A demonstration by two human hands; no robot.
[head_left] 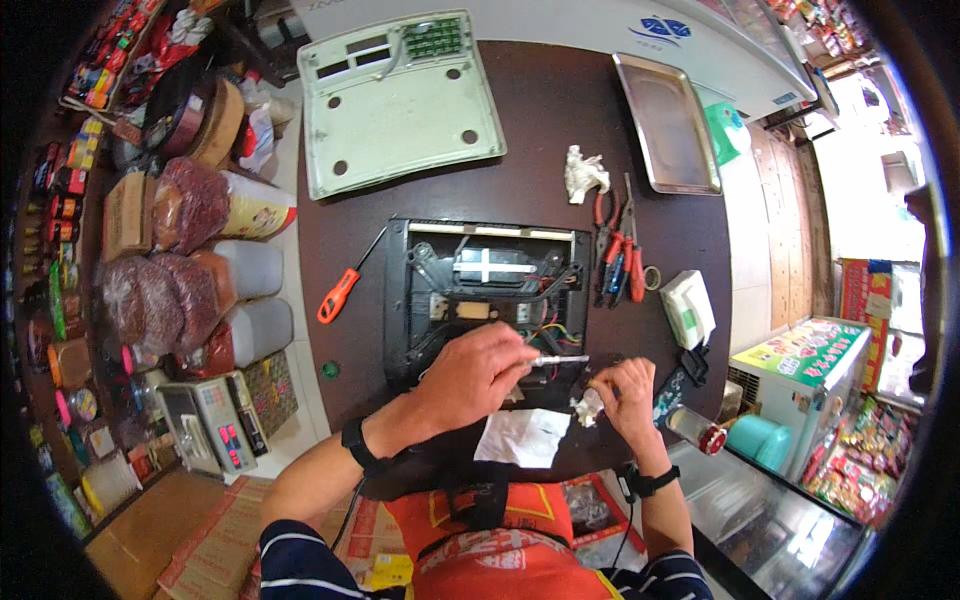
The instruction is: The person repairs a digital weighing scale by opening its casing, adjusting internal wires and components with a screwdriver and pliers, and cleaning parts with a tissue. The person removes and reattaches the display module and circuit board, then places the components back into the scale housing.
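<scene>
Left forearm slants up from lower left; left hand [475, 372] back-upward over near edge of opened black rectangular plastic housing with coloured wires [487, 282], which lies mid-bench [560, 110]. Fingers closed on slim pale rod-like tool [565, 358], tip pointing right. Right forearm rises steeply from lower right; right hand [625, 398] bent leftward, fingers curled at crumpled white tissue [588, 408]; cannot tell if gripped. Flat white paper sheet [522, 438] between the forearms.
</scene>
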